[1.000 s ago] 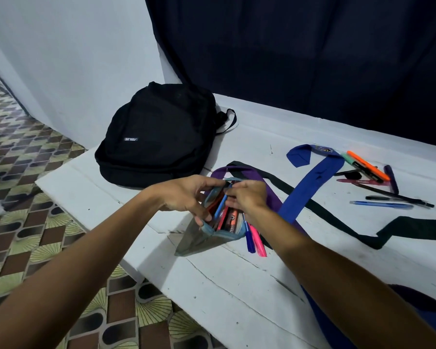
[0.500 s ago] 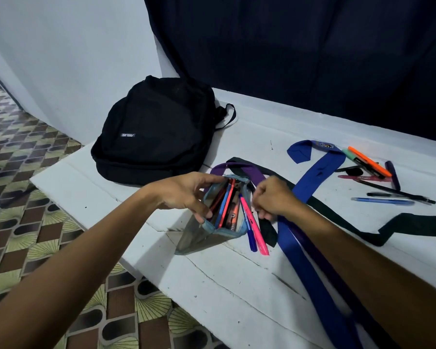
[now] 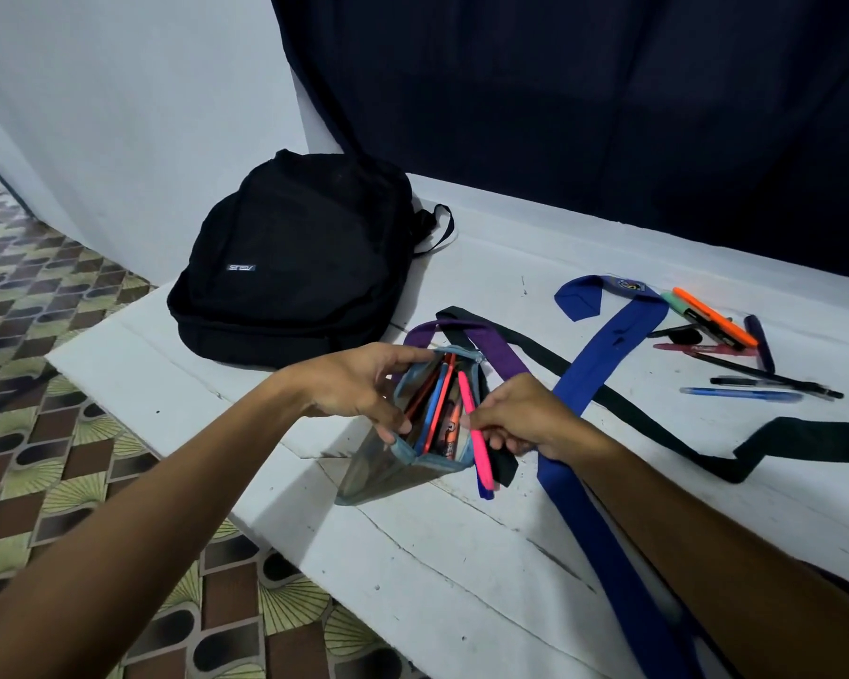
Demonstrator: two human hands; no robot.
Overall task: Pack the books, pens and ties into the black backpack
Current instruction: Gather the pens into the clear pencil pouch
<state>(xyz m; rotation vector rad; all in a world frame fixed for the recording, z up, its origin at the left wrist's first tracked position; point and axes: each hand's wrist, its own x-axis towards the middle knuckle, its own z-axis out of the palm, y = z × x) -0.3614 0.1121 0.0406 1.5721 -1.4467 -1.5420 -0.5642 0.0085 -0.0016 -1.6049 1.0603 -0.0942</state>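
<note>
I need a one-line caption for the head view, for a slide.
Left hand holds the pencil pouch open while the right hand slides in a pink pen; black backpack waits behind.

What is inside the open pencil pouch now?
The pencil pouch holds several pens, red, blue and orange; a pink pen sticks out. Their lower ends and anything beneath are hidden.

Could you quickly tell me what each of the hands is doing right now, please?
Left hand: grips the pencil case at its open mouth.
Right hand: pinches the pink pen.
</note>
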